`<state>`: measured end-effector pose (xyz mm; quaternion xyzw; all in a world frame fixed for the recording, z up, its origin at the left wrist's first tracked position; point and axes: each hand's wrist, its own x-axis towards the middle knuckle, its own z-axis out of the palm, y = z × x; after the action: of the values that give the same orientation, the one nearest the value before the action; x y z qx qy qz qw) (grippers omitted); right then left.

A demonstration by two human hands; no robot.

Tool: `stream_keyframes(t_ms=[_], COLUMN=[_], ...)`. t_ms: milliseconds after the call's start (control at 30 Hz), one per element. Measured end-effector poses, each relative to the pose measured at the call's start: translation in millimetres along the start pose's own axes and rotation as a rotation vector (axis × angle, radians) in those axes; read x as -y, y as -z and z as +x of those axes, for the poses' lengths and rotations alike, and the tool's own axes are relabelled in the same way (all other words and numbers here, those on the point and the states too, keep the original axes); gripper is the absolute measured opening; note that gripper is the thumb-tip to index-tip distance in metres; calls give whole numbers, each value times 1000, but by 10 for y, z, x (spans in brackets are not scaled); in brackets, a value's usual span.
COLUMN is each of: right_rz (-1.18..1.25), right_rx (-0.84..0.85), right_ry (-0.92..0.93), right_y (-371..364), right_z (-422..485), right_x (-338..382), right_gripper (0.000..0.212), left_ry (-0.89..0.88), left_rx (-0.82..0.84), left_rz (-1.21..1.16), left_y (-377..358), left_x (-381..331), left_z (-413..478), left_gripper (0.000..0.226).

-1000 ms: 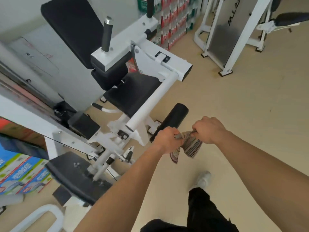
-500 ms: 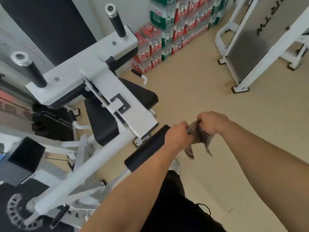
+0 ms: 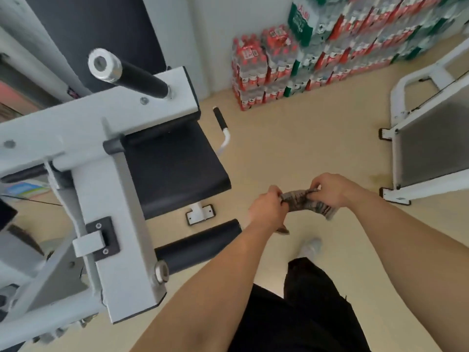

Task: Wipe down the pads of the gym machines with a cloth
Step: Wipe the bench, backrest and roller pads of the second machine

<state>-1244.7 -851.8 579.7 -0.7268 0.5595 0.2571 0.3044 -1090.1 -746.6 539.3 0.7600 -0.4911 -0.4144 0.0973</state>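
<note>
Cloth (image 3: 307,203): striped, bunched, held in the air between both hands above the floor (image 3: 317,138), touching no pad. Its long axis runs roughly left to right, with a loose tail hanging at the right end.

Left hand (image 3: 266,210): fingers closed on the cloth's left end.

Right hand (image 3: 330,190): fingers pinched shut on the cloth's upper right part.

Seat pad (image 3: 175,168): black, flat, lying to the left of the hands and a little farther from the person. The left hand is the nearer one; open floor lies between it and the pad's front right corner.

Roller pad (image 3: 198,246): black cylinder, long axis running left to right with a slight upward tilt, lying below and left of the left hand. Its right end sits just beside the left wrist, making it the nearest pad, judged the likeliest next surface.

Back pad (image 3: 101,31): black, upright, top left, well apart from the hands.

Obstructions: the white frame (image 3: 121,224) overhangs the seat pad's left part and the roller's left end; a black handle (image 3: 137,78) juts above it. A side grip (image 3: 220,121) stands beside the seat's far right edge.

Surroundings: stacked bottle packs (image 3: 317,57) against the wall; a second machine (image 3: 426,143) to the right, well apart. Shoe (image 3: 311,247) and dark trousers (image 3: 304,313) below the hands.
</note>
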Motion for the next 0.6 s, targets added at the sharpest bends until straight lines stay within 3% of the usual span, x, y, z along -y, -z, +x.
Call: stream_keyframes(t_ms=[233,433,600], right_rz=[-34,-152,-250], right_rx=[90,200,270], right_ry=[284,418,489], right_y=[829,1599,2065], right_z=[1187,1945,2548], right_x=[-56,-58,355], right_gripper=[31,26,42], left_ry=[246,399,467], left_rx=[-148,-311,-407], left_rz=[-157,-333,-434], left_y=[207,437,827], left_x=[-337,-747,-702], left_z=[1033,1642,2124], left_gripper=[26,20,20])
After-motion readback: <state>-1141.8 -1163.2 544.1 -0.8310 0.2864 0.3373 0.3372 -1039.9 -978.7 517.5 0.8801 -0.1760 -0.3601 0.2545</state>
